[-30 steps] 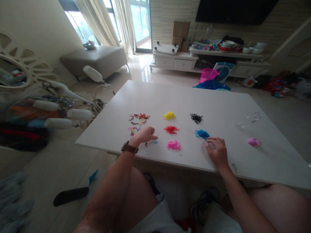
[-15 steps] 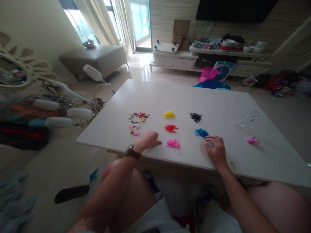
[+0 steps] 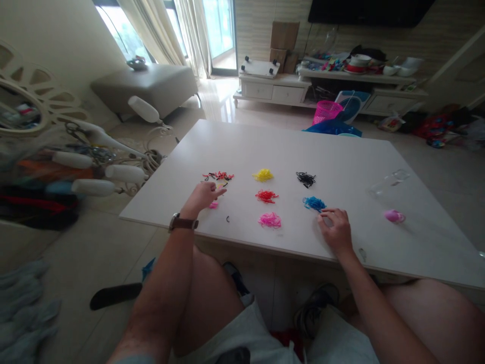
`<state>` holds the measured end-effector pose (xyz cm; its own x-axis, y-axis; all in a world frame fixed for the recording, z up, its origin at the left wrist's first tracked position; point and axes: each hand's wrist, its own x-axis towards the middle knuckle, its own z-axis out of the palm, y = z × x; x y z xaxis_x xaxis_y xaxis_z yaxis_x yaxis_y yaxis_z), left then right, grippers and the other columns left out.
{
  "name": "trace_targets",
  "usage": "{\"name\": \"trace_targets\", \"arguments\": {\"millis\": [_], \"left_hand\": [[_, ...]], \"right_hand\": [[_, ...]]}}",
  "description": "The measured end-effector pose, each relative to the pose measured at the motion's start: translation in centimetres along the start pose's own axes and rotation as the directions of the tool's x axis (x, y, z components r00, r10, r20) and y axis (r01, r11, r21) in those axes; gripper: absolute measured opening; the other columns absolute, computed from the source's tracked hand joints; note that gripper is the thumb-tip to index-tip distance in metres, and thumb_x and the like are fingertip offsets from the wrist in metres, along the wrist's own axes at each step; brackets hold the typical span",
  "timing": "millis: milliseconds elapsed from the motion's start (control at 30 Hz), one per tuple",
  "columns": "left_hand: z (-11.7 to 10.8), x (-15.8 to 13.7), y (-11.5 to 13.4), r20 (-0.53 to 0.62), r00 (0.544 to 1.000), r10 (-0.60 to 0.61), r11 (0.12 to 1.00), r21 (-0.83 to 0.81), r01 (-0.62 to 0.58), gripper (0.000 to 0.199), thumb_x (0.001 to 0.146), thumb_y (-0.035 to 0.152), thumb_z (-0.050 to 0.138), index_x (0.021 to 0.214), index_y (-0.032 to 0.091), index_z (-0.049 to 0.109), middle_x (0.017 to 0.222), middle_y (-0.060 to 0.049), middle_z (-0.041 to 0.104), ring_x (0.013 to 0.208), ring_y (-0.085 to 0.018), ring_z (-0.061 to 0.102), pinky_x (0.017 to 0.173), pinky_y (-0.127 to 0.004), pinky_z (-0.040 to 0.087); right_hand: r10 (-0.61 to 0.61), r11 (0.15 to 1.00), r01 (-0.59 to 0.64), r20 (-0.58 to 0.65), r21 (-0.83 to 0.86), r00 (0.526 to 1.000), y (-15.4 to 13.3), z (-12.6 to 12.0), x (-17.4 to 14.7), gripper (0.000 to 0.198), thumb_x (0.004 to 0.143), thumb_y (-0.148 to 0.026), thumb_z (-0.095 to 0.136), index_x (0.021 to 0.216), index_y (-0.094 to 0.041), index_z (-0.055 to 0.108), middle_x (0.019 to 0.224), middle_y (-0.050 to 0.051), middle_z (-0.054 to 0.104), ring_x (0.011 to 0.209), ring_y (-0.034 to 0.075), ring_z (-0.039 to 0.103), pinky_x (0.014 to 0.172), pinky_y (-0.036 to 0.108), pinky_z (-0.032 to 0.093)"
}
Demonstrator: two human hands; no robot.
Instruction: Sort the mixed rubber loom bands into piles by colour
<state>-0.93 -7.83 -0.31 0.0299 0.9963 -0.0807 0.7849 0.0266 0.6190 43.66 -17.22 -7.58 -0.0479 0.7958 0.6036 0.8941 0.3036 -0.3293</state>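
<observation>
My left hand (image 3: 204, 197), a watch on its wrist, hovers over or rests on a mixed group of small rubber bands (image 3: 223, 176) at the table's left. One finger stretches out to the right, and the palm hides part of the group. Close to the front edge lies a single black rubber band (image 3: 228, 219). My right hand (image 3: 336, 228) is beside the blue rubber bands (image 3: 313, 203), thumb and forefinger curved with a gap between them. Sorted heaps lie between the hands: yellow bands (image 3: 263, 175), red bands (image 3: 267, 196), pink bands (image 3: 270, 220), and black bands (image 3: 305, 179) farther back.
On the white table (image 3: 227, 146), a clear bottle-like container (image 3: 390, 183) lies at the right, with a pink-purple object (image 3: 394, 216) nearer me. Lamp arms with white shades (image 3: 125, 174) stand off the left edge. A pink basket (image 3: 326, 111) is beyond the far edge.
My left hand has moved left and away from me, from near the pink heap to the mixed bands. The single black band now shows. My right hand has barely moved.
</observation>
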Motion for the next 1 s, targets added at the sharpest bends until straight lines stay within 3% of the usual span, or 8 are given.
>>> {"name": "trace_targets", "arguments": {"millis": [300, 533, 600, 700, 767, 833, 933, 1000], "left_hand": [[1.4, -1.9, -0.3, 0.267, 0.964, -0.002, 0.997, 0.069, -0.017, 0.04, 0.052, 0.036, 0.084, 0.053, 0.022, 0.047, 0.05, 0.004, 0.052, 0.052, -0.014, 0.045, 0.052, -0.028, 0.027], [2.5, -1.8, -0.1, 0.348, 0.937, 0.031, 0.999, 0.021, -0.04, 0.035, 0.054, 0.014, 0.075, 0.049, 0.022, 0.041, 0.06, 0.0, 0.066, 0.055, -0.015, 0.053, 0.054, -0.028, 0.031], [1.9, -1.6, -0.1, 0.273, 0.961, 0.033, 0.999, 0.017, -0.039, 0.033, 0.056, 0.015, 0.073, 0.049, 0.021, 0.042, 0.06, 0.0, 0.065, 0.055, -0.015, 0.052, 0.055, -0.027, 0.031], [0.7, -0.8, -0.1, -0.051, 0.999, -0.016, 0.999, -0.029, 0.014, 0.036, 0.063, 0.022, 0.074, 0.051, 0.021, 0.04, 0.06, 0.0, 0.062, 0.059, -0.015, 0.053, 0.056, -0.027, 0.031], [0.2, -0.1, 0.0, -0.248, 0.967, -0.064, 0.993, -0.114, 0.036, 0.042, 0.07, 0.028, 0.071, 0.05, 0.022, 0.035, 0.054, 0.0, 0.056, 0.061, -0.016, 0.056, 0.056, -0.026, 0.03], [0.3, 0.7, 0.4, -0.316, 0.943, -0.106, 0.969, -0.245, 0.027, 0.045, 0.077, 0.031, 0.067, 0.048, 0.022, 0.033, 0.048, 0.001, 0.049, 0.06, -0.016, 0.057, 0.054, -0.025, 0.03], [1.1, 1.5, 1.8, -0.253, 0.946, -0.205, 0.818, -0.575, 0.023, 0.041, 0.083, 0.03, 0.061, 0.049, 0.021, 0.039, 0.046, 0.001, 0.046, 0.045, -0.011, 0.044, 0.047, -0.023, 0.025], [1.8, 1.9, 3.1, -0.076, 0.962, -0.261, 0.535, -0.841, 0.078, 0.035, 0.084, 0.027, 0.058, 0.054, 0.02, 0.043, 0.047, 0.003, 0.046, 0.038, -0.007, 0.03, 0.041, -0.023, 0.019]], "right_hand": [[0.004, 1.0, -0.004, 0.002, -0.004, 1.0, -0.1, -0.1, 0.1, 0.013, 0.089, -0.025, 0.061, 0.079, -0.021, 0.067, 0.095, 0.008, 0.068, 0.094, 0.026, 0.059, 0.09, 0.045, 0.049], [0.002, 1.0, -0.002, 0.005, -0.008, 1.0, -0.1, -0.1, -0.1, 0.013, 0.09, -0.025, 0.061, 0.078, -0.021, 0.066, 0.095, 0.008, 0.068, 0.095, 0.026, 0.059, 0.09, 0.045, 0.049], [0.0, 1.0, 0.0, 0.008, -0.01, 1.0, 0.0, 0.0, -0.1, 0.013, 0.09, -0.025, 0.06, 0.079, -0.021, 0.066, 0.096, 0.008, 0.068, 0.095, 0.026, 0.06, 0.091, 0.045, 0.048], [0.0, 1.0, 0.0, 0.003, -0.012, 1.0, 0.1, 0.1, -0.2, 0.013, 0.09, -0.025, 0.061, 0.079, -0.022, 0.066, 0.095, 0.008, 0.068, 0.095, 0.026, 0.059, 0.09, 0.044, 0.049], [-0.005, 1.0, 0.005, -0.002, -0.013, 1.0, 0.1, 0.1, -0.2, 0.012, 0.09, -0.024, 0.061, 0.079, -0.022, 0.066, 0.095, 0.008, 0.068, 0.095, 0.026, 0.059, 0.089, 0.044, 0.049], [-0.009, 1.0, 0.009, -0.005, -0.011, 1.0, 0.0, 0.1, -0.1, 0.012, 0.09, -0.024, 0.061, 0.079, -0.021, 0.065, 0.095, 0.007, 0.068, 0.094, 0.026, 0.059, 0.09, 0.044, 0.049], [-0.018, 1.0, 0.018, -0.008, -0.012, 1.0, -0.2, 0.0, 0.0, 0.012, 0.09, -0.023, 0.061, 0.079, -0.022, 0.065, 0.095, 0.007, 0.067, 0.094, 0.026, 0.059, 0.09, 0.044, 0.049], [-0.02, 1.0, 0.02, -0.016, -0.017, 1.0, -0.3, -0.1, 0.0, 0.012, 0.09, -0.023, 0.061, 0.079, -0.022, 0.065, 0.095, 0.007, 0.067, 0.094, 0.026, 0.059, 0.089, 0.044, 0.049]]}}
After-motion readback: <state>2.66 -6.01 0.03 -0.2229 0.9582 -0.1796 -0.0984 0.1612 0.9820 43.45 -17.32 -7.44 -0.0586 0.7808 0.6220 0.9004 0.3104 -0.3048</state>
